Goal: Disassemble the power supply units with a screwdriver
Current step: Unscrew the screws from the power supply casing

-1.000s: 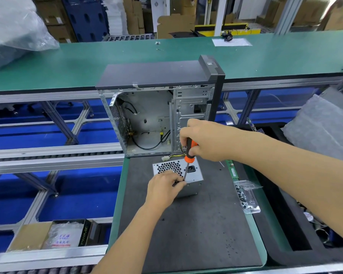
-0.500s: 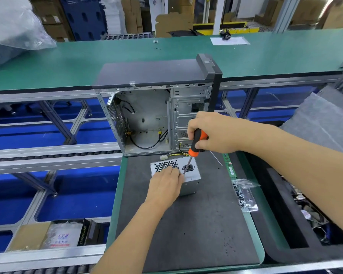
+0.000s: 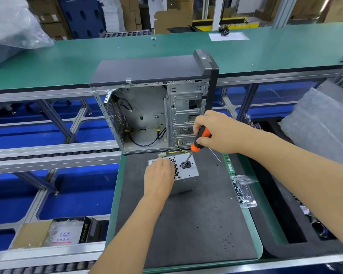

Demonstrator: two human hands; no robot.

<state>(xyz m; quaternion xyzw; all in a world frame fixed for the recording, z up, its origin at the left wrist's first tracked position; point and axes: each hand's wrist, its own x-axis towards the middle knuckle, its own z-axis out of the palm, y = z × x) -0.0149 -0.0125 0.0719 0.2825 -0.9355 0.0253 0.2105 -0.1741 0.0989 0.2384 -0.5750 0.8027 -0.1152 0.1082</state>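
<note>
The power supply unit [image 3: 183,173] stands on the grey mat [image 3: 186,224] at frame centre, just below the open computer case [image 3: 156,115]. It is judged a rigid, fairly heavy sheet-metal box; hold it by its flat faces. The left hand [image 3: 159,176] rests on its perforated top, fingers relaxed. The right hand [image 3: 216,132] grips the screwdriver [image 3: 197,144], tip angled down at the socket face.

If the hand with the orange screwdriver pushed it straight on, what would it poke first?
Probably the power supply unit: the right hand aims the screwdriver down-left, its tip at or just over the black socket. Contact is unclear.
</note>
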